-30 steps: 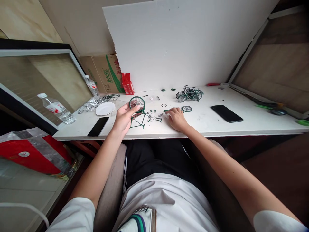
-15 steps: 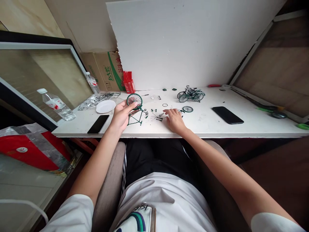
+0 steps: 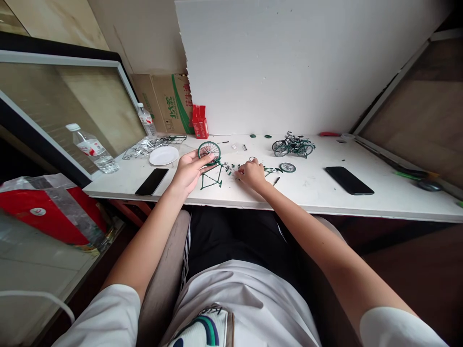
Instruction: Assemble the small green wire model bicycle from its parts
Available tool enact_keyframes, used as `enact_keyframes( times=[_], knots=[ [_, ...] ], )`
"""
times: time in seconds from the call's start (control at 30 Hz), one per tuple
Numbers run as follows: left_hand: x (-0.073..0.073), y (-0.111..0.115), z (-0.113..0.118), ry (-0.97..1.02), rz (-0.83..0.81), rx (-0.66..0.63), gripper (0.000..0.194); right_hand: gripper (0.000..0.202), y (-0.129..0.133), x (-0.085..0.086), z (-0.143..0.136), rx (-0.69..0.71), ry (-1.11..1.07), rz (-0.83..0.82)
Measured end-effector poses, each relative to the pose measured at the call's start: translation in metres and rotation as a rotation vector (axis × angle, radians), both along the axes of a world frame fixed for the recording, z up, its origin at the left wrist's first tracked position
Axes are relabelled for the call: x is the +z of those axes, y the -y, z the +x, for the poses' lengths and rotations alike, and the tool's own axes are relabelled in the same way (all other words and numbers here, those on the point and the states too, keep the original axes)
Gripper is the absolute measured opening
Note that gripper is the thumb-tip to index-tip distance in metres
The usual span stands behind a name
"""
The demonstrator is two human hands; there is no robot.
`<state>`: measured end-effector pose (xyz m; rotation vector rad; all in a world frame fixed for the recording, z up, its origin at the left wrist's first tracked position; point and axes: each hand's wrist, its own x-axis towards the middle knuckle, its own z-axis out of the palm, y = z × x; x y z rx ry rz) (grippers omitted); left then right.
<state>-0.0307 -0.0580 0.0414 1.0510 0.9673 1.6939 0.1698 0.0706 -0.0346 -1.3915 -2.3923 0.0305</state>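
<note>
My left hand (image 3: 191,169) holds a small green model bicycle frame (image 3: 211,181) by its wheel (image 3: 209,151), the thumb pressed on the spokes. The frame hangs tilted above the white table. My right hand (image 3: 252,173) is low over the table just right of the frame, its fingers drawn together near small loose parts; what they grip, if anything, is too small to tell. Beyond it lie another green part (image 3: 270,170) and a loose spoked wheel (image 3: 287,167).
Several assembled model bicycles (image 3: 293,145) stand at the back. Black phones lie at the left (image 3: 152,181) and right (image 3: 349,180) of the white table (image 3: 307,193). A white plate (image 3: 164,155), a bottle (image 3: 92,148), a red box (image 3: 200,122) and a cardboard box (image 3: 170,103) are at the left.
The view has shifted, so the table's things appear further right. My right hand has moved closer to the held frame, and its fingers have drawn together.
</note>
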Motion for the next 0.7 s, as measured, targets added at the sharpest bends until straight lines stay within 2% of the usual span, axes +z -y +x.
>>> enact_keyframes(
  times=[0.1, 0.23, 0.4, 0.47, 0.53, 0.7],
  knots=[
    [0.001, 0.001, 0.0, 0.001, -0.004, -0.016, 0.042, 0.025, -0.003, -0.003, -0.009, -0.022, 0.068, 0.038],
    [0.0, 0.002, 0.003, -0.005, 0.013, -0.06, 0.041, 0.031, -0.004, -0.005, -0.012, -0.004, 0.159, 0.121],
    [-0.003, 0.003, 0.01, -0.051, -0.005, -0.034, 0.049, 0.038, -0.008, -0.007, -0.002, -0.037, -0.012, 0.238],
    [-0.004, 0.004, 0.014, -0.057, -0.013, -0.04, 0.051, 0.035, -0.011, -0.009, 0.004, -0.05, -0.116, 0.197],
    [-0.006, 0.004, 0.017, -0.057, -0.023, -0.056, 0.053, 0.033, -0.013, -0.01, 0.012, -0.004, -0.261, 0.109],
    [-0.014, 0.0, 0.022, -0.051, -0.048, -0.057, 0.057, 0.051, -0.001, -0.001, 0.03, 0.264, -0.741, -0.192]
  ],
)
